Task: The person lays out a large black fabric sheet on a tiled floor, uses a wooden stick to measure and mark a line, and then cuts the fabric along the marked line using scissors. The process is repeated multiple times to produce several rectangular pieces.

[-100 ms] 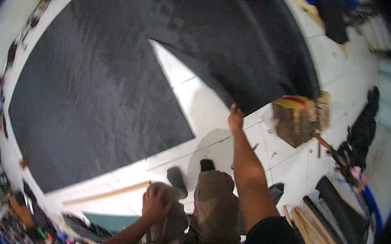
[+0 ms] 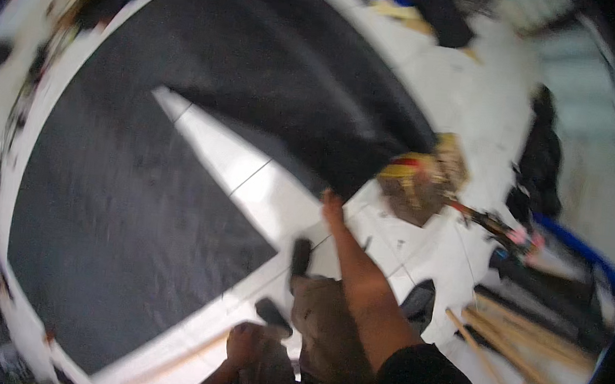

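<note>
Head view: the right hand (image 2: 332, 208) grips the edge of a large black sheet (image 2: 138, 183) near a corner. The left hand (image 2: 244, 345) rests at the left knee (image 2: 272, 366); I cannot tell whether its fingers are curled. The sheet lies spread ahead, white floor tiles (image 2: 212, 147) showing through its wedge-shaped gap. Just beside its right edge stands a brown object (image 2: 409, 202); wooden strips (image 2: 517, 357) lie farther right.

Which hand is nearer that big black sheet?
Right. The right hand holds the black sheet by its edge; the left hand rests on the left knee, away from the sheet.
</note>
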`<state>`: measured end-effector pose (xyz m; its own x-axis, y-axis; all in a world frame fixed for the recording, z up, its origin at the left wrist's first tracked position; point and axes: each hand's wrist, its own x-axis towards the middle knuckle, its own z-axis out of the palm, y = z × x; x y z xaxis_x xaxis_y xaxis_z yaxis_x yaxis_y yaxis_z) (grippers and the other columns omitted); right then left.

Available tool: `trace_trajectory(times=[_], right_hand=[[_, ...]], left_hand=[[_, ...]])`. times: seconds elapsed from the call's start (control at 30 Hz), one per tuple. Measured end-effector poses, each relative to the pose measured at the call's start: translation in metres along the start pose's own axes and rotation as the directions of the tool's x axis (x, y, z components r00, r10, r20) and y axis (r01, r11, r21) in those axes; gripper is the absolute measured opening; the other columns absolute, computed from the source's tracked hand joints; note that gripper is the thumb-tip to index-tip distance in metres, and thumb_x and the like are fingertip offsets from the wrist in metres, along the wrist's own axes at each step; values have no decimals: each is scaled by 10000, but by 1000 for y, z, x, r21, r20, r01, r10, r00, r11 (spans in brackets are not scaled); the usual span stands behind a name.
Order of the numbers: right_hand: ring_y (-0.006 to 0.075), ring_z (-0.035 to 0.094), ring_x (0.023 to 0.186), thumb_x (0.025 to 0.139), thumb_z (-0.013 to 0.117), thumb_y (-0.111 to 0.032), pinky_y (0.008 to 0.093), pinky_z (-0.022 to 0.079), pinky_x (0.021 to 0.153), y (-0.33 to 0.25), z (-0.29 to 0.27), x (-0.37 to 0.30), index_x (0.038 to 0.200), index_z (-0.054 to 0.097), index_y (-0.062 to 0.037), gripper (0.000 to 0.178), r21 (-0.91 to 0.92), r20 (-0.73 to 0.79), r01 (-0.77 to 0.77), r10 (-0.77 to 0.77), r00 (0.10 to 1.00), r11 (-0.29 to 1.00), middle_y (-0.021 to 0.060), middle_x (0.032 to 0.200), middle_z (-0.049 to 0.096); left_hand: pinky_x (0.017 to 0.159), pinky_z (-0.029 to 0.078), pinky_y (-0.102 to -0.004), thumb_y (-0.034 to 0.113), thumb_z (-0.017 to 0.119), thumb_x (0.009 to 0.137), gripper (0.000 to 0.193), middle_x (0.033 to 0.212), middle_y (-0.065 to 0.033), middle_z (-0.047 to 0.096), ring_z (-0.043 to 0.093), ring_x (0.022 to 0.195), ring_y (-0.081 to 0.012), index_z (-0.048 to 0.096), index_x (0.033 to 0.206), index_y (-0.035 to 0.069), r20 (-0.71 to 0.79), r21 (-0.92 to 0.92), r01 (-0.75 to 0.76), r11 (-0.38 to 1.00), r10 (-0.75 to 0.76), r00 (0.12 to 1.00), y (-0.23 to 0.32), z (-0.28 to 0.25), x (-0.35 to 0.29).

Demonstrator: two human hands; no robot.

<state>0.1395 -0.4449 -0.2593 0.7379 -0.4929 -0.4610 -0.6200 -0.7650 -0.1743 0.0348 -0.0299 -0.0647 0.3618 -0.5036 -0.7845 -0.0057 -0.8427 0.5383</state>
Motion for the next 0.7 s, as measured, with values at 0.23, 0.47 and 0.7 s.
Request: trace_trajectory(times=[0.23, 0.47, 0.7], right_hand=[[429, 608, 903, 977, 414, -406, 499, 476, 801, -89, -286, -47, 1122, 581, -39, 428, 767, -17, -236, 386, 922, 596, 249, 1042, 618], [413, 573, 1025, 930, 512, -257, 482, 446, 901, -90, -426, -107, 1243, 561, -48, 379, 653, 15, 19, -38, 999, 757, 235, 1068, 620], [406, 518, 1162, 809, 639, -522, 482, 404, 991, -103, -511, -111, 1454, 272, -68, 870, 767, 194, 36, -284, 939, 641, 255, 1305, 493]], left_hand=[[1030, 341, -514, 416, 565, 885, 661, 1361, -279, 411, 376, 1276, -416, 406, 1357, -19, -376, -307, -32, 951, -91, 922, 175, -277, 124], [842, 487, -462, 456, 692, 754, 619, 1202, -148, 577, 571, 1070, -304, 535, 1240, 106, 20, -868, 102, 486, -172, 985, 370, -481, 272], [836, 533, -424, 30, 546, 755, 495, 1111, -131, 586, 609, 947, -298, 496, 1247, 40, -332, -819, -263, 510, -48, 942, 432, -473, 203]])
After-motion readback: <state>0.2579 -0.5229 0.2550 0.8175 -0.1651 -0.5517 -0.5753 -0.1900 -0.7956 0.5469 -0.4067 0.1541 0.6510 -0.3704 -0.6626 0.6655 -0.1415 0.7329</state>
